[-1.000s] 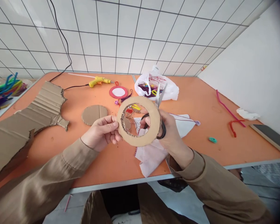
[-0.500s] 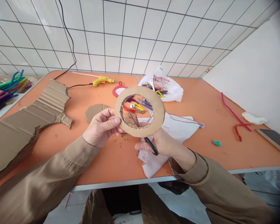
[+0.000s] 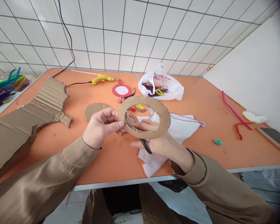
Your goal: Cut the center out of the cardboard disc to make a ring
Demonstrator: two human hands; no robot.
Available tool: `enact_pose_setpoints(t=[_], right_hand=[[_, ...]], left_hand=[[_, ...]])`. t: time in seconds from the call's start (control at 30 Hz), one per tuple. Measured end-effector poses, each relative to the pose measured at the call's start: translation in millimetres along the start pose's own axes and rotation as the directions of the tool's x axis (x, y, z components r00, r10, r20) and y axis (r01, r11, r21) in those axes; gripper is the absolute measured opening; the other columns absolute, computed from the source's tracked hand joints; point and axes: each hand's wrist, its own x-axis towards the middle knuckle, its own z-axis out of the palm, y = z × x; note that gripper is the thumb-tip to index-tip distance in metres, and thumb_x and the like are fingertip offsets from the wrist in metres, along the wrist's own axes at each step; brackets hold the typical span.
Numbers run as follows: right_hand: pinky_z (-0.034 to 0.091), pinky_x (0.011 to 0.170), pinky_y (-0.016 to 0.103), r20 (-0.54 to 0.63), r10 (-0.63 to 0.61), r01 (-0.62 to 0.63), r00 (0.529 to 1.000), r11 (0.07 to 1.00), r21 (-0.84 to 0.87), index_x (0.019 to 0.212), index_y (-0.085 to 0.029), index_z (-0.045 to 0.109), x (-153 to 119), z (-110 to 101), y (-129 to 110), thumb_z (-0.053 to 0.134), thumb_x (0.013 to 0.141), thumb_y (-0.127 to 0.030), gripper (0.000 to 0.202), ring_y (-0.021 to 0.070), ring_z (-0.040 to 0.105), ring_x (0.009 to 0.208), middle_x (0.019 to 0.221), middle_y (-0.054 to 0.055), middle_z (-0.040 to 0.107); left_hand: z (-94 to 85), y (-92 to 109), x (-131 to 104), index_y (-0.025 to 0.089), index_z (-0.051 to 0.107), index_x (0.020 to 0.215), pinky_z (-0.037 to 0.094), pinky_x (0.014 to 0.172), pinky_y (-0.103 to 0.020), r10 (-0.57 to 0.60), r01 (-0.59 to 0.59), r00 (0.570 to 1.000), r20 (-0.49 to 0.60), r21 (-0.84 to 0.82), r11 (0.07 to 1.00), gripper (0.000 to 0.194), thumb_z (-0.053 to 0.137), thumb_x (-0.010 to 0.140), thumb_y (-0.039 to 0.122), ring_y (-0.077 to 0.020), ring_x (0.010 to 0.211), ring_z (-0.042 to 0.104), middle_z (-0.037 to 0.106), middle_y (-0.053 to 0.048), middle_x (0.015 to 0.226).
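Note:
My left hand (image 3: 105, 126) pinches the left edge of a cardboard ring (image 3: 163, 113) between thumb and fingers, holding it above the table. The ring's inner edge is rough and shows torn corrugation. Behind and below it, my right hand (image 3: 160, 144) is closed on a pair of scissors (image 3: 146, 146); a black handle shows under the ring, and the blades are mostly hidden. Through the hole I see some fingers of that hand and the table. A white cloth (image 3: 182, 127) with dark red stitching lies under my right hand. Left of the ring rests a cardboard disc (image 3: 94, 109).
A large torn cardboard piece (image 3: 32, 118) covers the table's left side. Farther back are a yellow glue gun (image 3: 102, 79), a red-rimmed disc (image 3: 121, 90) and a white plastic bag (image 3: 171, 88) of threads. A green clip (image 3: 217, 142) and pipe cleaners (image 3: 235, 110) lie right.
The ring has tilted flatter and shifted slightly right and down, uncovering the red-rimmed disc. My right hand with the scissors has moved a little left, its fingers now showing through the hole.

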Motion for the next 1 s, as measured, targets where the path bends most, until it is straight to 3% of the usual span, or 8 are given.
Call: enact_pose_setpoints(t=[0.1,0.27,0.4,0.5,0.63,0.8,1.0], right_hand=[[0.052,0.086,0.043,0.003,0.025,-0.025,1.000,0.998,-0.050,0.116,-0.029,0.068,0.8,-3.1,-0.7,0.080,0.072,-0.033,0.046,0.0283,0.065,0.096,0.106,0.005,0.070],[0.052,0.081,0.037,-0.003,0.002,-0.002,1.000,0.986,-0.164,0.127,-0.028,0.063,3.5,-3.8,-1.6,0.081,0.072,-0.032,0.058,0.0268,0.066,0.091,0.099,0.005,0.071],[0.051,0.078,0.035,0.002,0.011,-0.011,1.000,0.988,-0.157,0.127,-0.030,0.063,4.0,-4.0,-1.7,0.081,0.071,-0.030,0.059,0.0252,0.066,0.088,0.097,0.003,0.071],[0.050,0.077,0.034,0.028,0.030,-0.026,0.999,0.992,-0.120,0.114,-0.027,0.069,3.7,-4.5,-0.9,0.079,0.073,-0.029,0.043,0.0244,0.065,0.089,0.101,0.004,0.070],[0.043,0.059,0.029,0.016,0.112,-0.109,0.994,0.986,-0.130,0.085,-0.016,0.069,3.1,-4.1,1.5,0.079,0.071,-0.029,0.021,0.0170,0.054,0.062,0.072,0.002,0.061],[0.030,0.047,0.025,0.044,0.210,-0.208,0.977,0.978,-0.033,0.076,-0.016,0.064,1.5,-2.9,4.8,0.075,0.076,-0.038,0.025,0.0109,0.036,0.050,0.055,-0.006,0.042],[0.031,0.048,0.025,0.031,0.043,-0.043,0.999,0.999,-0.002,0.066,-0.018,0.058,-2.5,-1.1,5.1,0.074,0.076,-0.045,0.034,0.0109,0.039,0.051,0.056,-0.004,0.049]], left_hand=[[0.3,1.5,-0.7,0.015,0.062,0.067,0.055,0.047,-0.018,0.025,-0.024,1.000,-0.015,0.065,0.998,0.023,0.084,0.060,0.014,-0.0110,0.049,0.066,0.070,0.001,0.058],[1.8,3.4,-0.7,0.015,0.063,0.067,0.056,0.049,-0.018,0.042,-0.037,0.998,-0.045,0.104,0.994,0.028,0.088,0.054,0.014,-0.0105,0.051,0.066,0.071,0.001,0.061],[-1.1,1.8,1.5,0.015,0.062,0.066,0.056,0.048,-0.017,0.028,-0.024,0.999,-0.040,0.094,0.995,0.032,0.090,0.051,0.016,-0.0107,0.049,0.066,0.070,0.002,0.057],[-5.5,0.9,4.0,0.015,0.062,0.067,0.056,0.047,-0.018,0.002,-0.001,1.000,-0.011,0.055,0.998,0.031,0.090,0.055,0.022,-0.0116,0.049,0.066,0.070,0.001,0.057],[-9.8,1.1,6.8,0.015,0.062,0.068,0.057,0.048,-0.018,-0.019,0.015,0.999,-0.048,-0.084,0.996,0.034,0.091,0.054,0.026,-0.0122,0.051,0.068,0.071,0.001,0.059],[-11.1,4.2,7.4,0.016,0.063,0.074,0.056,0.053,-0.017,0.035,-0.060,0.982,-0.184,-0.134,0.989,0.036,0.090,0.054,0.027,-0.0119,0.058,0.070,0.072,0.001,0.062],[-9.7,4.8,5.6,0.017,0.053,0.080,0.057,0.053,-0.023,0.125,-0.124,0.945,-0.302,0.021,0.992,0.036,0.083,0.061,0.024,-0.0156,0.058,0.071,0.071,0.002,0.063]])
